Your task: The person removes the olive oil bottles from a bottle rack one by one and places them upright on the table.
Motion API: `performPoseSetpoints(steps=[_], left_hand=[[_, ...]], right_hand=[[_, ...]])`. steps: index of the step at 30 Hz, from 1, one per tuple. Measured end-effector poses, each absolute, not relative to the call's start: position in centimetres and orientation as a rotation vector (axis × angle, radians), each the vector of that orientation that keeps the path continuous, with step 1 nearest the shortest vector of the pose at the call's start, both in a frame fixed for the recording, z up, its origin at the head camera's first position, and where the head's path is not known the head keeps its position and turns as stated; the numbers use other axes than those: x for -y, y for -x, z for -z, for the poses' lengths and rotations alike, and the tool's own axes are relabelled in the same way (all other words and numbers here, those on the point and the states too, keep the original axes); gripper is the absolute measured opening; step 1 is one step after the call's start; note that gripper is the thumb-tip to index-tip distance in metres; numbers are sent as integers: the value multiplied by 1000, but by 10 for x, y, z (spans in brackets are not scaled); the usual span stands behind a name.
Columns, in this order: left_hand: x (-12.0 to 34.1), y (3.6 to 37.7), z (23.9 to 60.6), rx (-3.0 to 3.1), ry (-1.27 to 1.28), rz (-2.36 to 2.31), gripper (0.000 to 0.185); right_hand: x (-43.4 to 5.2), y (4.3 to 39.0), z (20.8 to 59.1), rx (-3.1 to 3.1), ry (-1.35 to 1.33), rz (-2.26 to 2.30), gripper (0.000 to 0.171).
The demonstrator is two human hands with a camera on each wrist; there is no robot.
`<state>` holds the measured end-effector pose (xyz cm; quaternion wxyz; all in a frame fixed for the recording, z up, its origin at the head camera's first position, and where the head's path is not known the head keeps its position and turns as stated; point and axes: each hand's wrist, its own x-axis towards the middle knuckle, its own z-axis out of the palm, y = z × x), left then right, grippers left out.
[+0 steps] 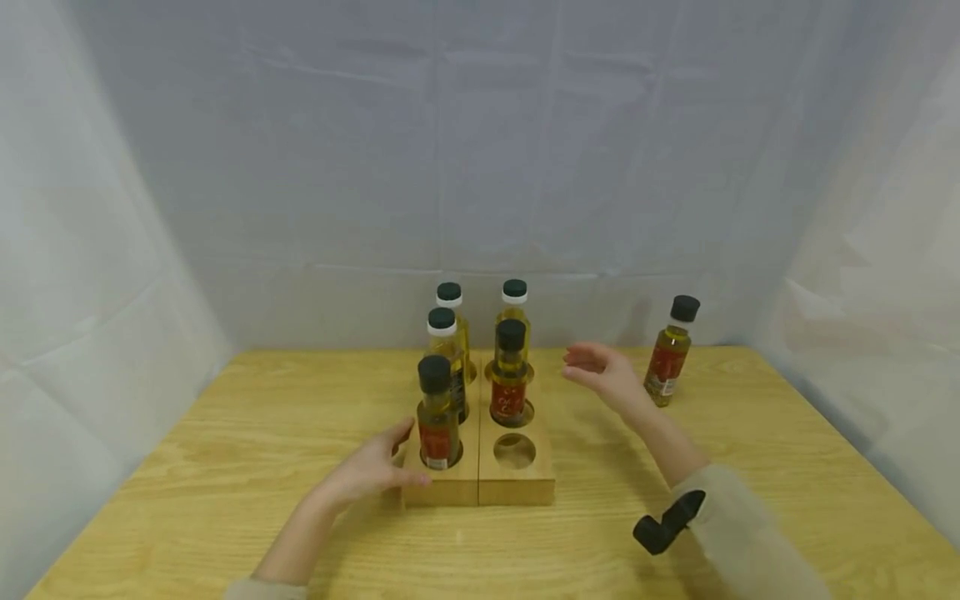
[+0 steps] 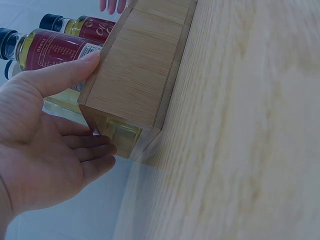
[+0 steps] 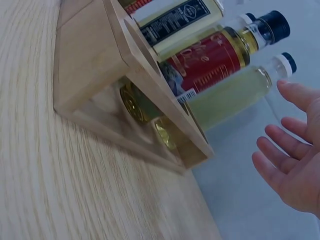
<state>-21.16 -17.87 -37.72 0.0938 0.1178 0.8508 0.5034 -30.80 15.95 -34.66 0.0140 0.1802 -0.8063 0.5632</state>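
A two-part wooden rack (image 1: pixel 517 492) with round holes holds several upright oil bottles. My left hand (image 1: pixel 371 468) is at its front left corner. In the left wrist view, the thumb lies at the top edge beside a red-labelled, black-capped bottle (image 2: pixel 52 49), while the loosely bent fingers reach the open side. My right hand (image 1: pixel 609 379) hovers to the right of the rack, holding nothing, its fingers slightly bent. In the right wrist view it appears apart from a red-labelled bottle (image 3: pixel 205 62) and a green-capped bottle (image 3: pixel 235 95). The front right hole (image 1: pixel 514 451) has no bottle.
Farther right, a lone red-labelled bottle (image 1: pixel 667 354) with a black cap stands on the wooden table (image 1: pixel 225 467). White sheeting (image 1: pixel 337 167) hangs behind and at both sides. A black strap mount (image 1: pixel 663 527) sits on the right sleeve.
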Motion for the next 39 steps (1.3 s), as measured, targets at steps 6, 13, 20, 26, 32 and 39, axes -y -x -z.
performPoseSetpoints(steps=[6,13,20,26,32,39], left_hand=[[179,211,377,-2515,-350,-1497,100],[178,212,376,-2513,-338,-1500,100],[179,212,376,-2498,-336,-1512,100],[178,211,376,-2510,-339,-1495,101],[179,212,376,-2507,-339,-1494,100],[179,213,378,-2514,-344,-1490,100]], right_hand=[[-141,308,348,2518,-626,-1789,54],[-121,302,346,2558,-686,-1785,60],[-101,299,350,2608,-611,-1756,59],[-89,299,357,2593,-541,-1746,54],[-84,300,361,2557,-539,-1715,56],[-83,299,366,2521,-545,-1646,51]])
